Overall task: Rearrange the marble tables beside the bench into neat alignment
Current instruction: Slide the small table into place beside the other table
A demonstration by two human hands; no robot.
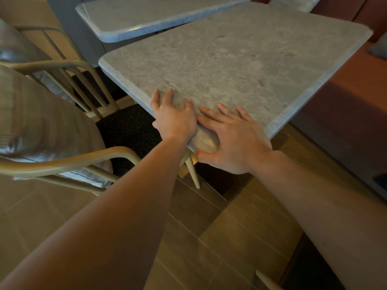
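Wood-plank floor (230, 237), red-brown bench (335, 105) along the right side, two marble tops in view. Near marble table (240, 59) sits with one edge close against the bench; far marble table (157, 15) is just beyond it, looks skewed relative to the near one, narrow gap between them. Both hands on the near table's closest corner: left hand (176, 118) has fingers spread flat on top with the thumb hooked at the edge, right hand (232, 139) fingers splayed on the surface and the thumb curled under the corner lip. So both are gripping the slab edge, not just resting. Judgement: stone top is heavy, rigid, smooth, so palms can slip; better to hold over-and-under at the edge and slide or pivot than lift. Corner grip gives good leverage for rotating. Risks: base dragging on the planks, chipping an edge against the far top, bumping the chair (73, 162) tucked in at left. Base is not visible.
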